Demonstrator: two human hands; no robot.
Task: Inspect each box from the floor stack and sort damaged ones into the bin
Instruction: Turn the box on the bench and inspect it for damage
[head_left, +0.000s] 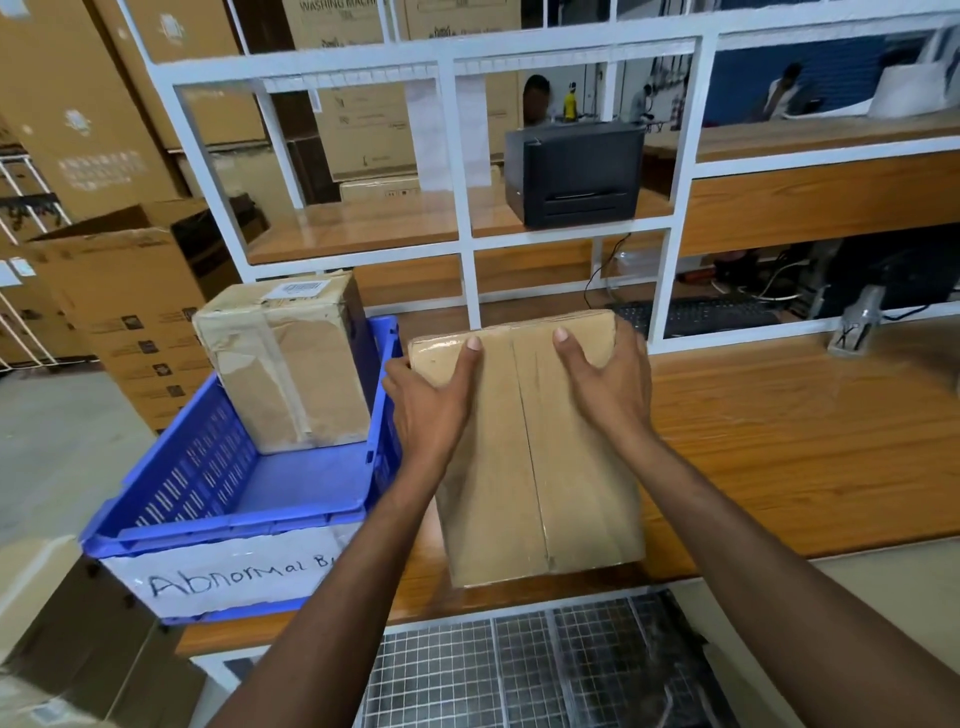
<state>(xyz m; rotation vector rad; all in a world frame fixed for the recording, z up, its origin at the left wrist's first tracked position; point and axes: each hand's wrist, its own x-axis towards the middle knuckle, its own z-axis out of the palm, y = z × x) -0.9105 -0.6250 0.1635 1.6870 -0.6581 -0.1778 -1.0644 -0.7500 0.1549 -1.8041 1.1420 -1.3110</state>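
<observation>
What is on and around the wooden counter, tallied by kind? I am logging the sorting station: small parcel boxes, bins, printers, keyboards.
Small parcel boxes: 2 (held box, box in the bin)
Blue bins: 1
Black printers: 1
Keyboards: 1
Total: 5

Taped box (535, 452) beside seemingly crumpled-box-holding bin (234, 525)

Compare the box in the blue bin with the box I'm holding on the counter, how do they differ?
The box in the bin has crumpled, peeling tape and a barcode label; the held box looks smooth with no label showing. The first stands inside the blue bin, untouched; the second is on the wooden counter, gripped by both hands. Both are brown, taped cardboard.
</observation>
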